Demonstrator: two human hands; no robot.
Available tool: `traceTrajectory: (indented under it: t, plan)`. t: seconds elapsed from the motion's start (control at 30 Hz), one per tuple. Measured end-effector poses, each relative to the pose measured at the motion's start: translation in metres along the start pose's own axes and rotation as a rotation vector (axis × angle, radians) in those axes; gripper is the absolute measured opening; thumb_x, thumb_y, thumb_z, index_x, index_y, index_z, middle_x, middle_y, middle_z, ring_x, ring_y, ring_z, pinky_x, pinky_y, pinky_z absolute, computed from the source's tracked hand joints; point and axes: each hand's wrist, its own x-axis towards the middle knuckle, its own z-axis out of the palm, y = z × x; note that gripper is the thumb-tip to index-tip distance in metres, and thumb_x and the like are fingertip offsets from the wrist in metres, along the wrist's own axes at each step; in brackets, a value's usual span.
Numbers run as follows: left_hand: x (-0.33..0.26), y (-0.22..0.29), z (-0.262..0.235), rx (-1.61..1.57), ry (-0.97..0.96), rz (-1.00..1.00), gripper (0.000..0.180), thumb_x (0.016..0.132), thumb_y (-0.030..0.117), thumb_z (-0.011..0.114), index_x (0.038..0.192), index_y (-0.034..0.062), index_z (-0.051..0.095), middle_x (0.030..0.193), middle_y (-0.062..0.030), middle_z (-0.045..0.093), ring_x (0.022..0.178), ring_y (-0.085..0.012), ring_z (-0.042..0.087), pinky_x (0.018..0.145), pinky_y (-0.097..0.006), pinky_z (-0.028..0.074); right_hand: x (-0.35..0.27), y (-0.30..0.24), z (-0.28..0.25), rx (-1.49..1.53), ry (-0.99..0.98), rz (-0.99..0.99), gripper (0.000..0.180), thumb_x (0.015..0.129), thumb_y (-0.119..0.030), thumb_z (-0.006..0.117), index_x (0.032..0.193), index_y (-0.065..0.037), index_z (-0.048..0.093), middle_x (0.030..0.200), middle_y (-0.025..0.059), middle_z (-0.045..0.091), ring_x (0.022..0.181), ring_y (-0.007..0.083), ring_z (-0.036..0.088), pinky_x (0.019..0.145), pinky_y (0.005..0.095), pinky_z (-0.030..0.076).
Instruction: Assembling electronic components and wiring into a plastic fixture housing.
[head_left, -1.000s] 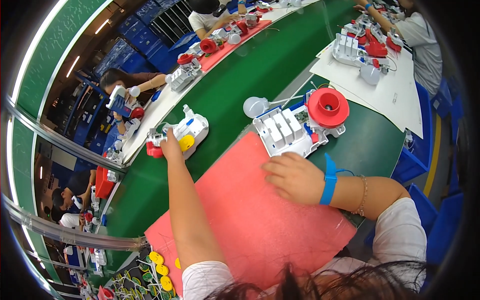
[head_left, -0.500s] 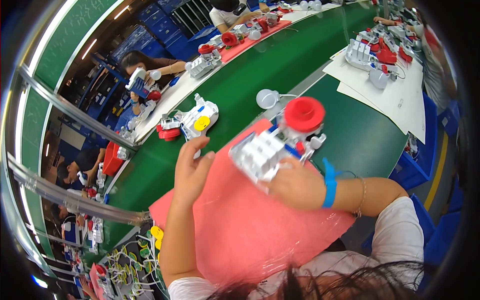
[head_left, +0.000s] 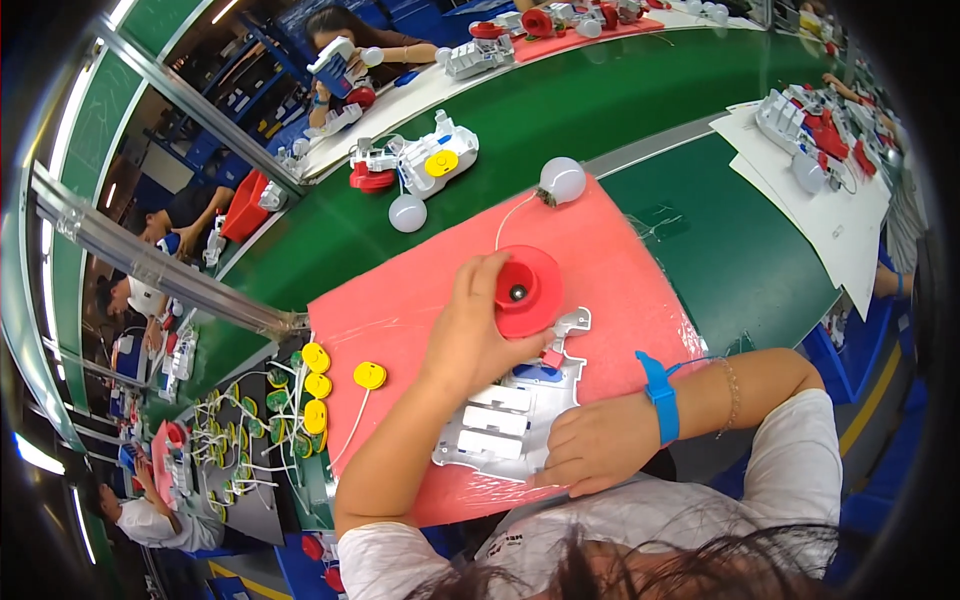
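A white plastic housing (head_left: pixel 497 420) with several raised compartments lies on the pink mat (head_left: pixel 400 300) in front of me. At its far end sits a red flanged cup (head_left: pixel 540 290) with a small shiny dot inside. My left hand (head_left: pixel 466 335) has its fingers and thumb closed round the near left side of this cup. Beside the housing's right edge, my right hand (head_left: pixel 600 445) grips it, its fingertips partly hidden. A white bulb (head_left: pixel 562 180) on a wire rests at the mat's far corner. One yellow round piece (head_left: pixel 370 375) with a white wire lies left of my left forearm.
Several yellow pieces (head_left: pixel 316 386) and wired green boards (head_left: pixel 250 430) crowd the left side. On the green belt (head_left: pixel 560 115) stands another white assembly (head_left: pixel 435 160) with a bulb. White sheets (head_left: pixel 800 200) bearing assemblies lie at right. A metal rail (head_left: pixel 160 265) crosses the left; other people sit beyond.
The housing has come down from the air onto the mat, and its bulb now lies at the far corner. My left hand, empty before, has moved onto the red cup. The view has shifted.
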Motion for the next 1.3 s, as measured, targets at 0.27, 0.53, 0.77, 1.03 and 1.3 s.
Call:
traceTrajectory:
  t: [0.27,0.53,0.77,1.03,1.3]
  plan:
    - [0.005,-0.034,-0.007,-1.258,0.151,-0.414,0.061,0.080,0.046,0.053,0.126,0.0076,0.038,0.112,-0.0081,0.054,0.095,-0.0174,0.057,0.077,-0.030,0.049,-0.001,-0.012,-0.006,0.125,-0.181,0.155,0.030,0.086,-0.018,0.051,0.113,-0.003,0.052,0.085,0.0096,0.058,0.078,0.0251,0.056,0.072,0.0351,0.044]
    - [0.003,-0.066,0.024,-1.533,0.081,-0.375,0.068,0.085,0.059,0.034,0.128,0.0074,0.042,0.122,-0.0100,0.050,0.109,-0.0244,0.050,0.090,-0.039,0.042,-0.001,0.003,-0.039,0.190,0.219,0.150,0.028,0.079,-0.018,0.062,0.103,-0.006,0.056,0.099,0.0105,0.058,0.090,0.0254,0.055,0.078,0.0365,0.043]
    - [0.008,-0.067,0.027,-1.532,0.010,-0.325,0.065,0.087,0.058,0.032,0.125,0.0073,0.043,0.118,-0.0094,0.052,0.107,-0.0223,0.051,0.088,-0.037,0.043,-0.019,0.020,-0.036,-0.209,0.104,0.489,0.036,0.068,-0.039,0.069,0.089,-0.010,0.062,0.090,0.0038,0.060,0.082,0.0215,0.055,0.073,0.0343,0.041]
    - [-0.006,-0.101,0.017,-0.691,0.149,-0.255,0.049,0.091,0.044,0.037,0.116,0.0034,0.048,0.107,-0.0093,0.057,0.095,-0.0221,0.055,0.084,-0.036,0.043,-0.006,0.010,-0.033,-0.261,0.163,0.431,0.030,0.073,-0.040,0.064,0.085,-0.012,0.062,0.079,0.0005,0.059,0.074,0.0178,0.055,0.067,0.0319,0.039]
    - [-0.145,-0.156,-0.017,0.592,0.212,-0.308,0.051,0.076,0.035,0.063,0.106,-0.0044,0.052,0.106,-0.0229,0.054,0.099,-0.0368,0.051,0.085,-0.041,0.041,-0.005,0.013,-0.041,-0.207,0.159,0.396,0.026,0.072,-0.032,0.068,0.087,-0.012,0.062,0.083,-0.0006,0.061,0.074,0.0169,0.055,0.068,0.0318,0.039]
